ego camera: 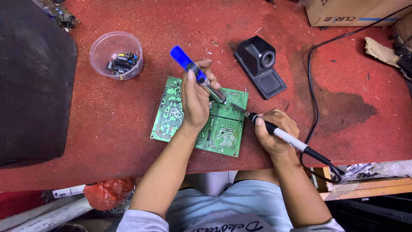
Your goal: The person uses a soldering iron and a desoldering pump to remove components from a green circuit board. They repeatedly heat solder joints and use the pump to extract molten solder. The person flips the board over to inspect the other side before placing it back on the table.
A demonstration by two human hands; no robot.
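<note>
Red bench: hands grip desoldering pump (pixel 195 71) (left), soldering iron (pixel 274 131).

The left hand (pixel 195 101) is covering the middle of the green printed circuit board (pixel 169 114), hiding the solder joints beneath it. The small dark parts in the clear round plastic bowl (pixel 116 55) are showing too small to tell apart. The brown cardboard box (pixel 352 10) and the large black object (pixel 30 81) are being cut off by the picture's edges.
</note>
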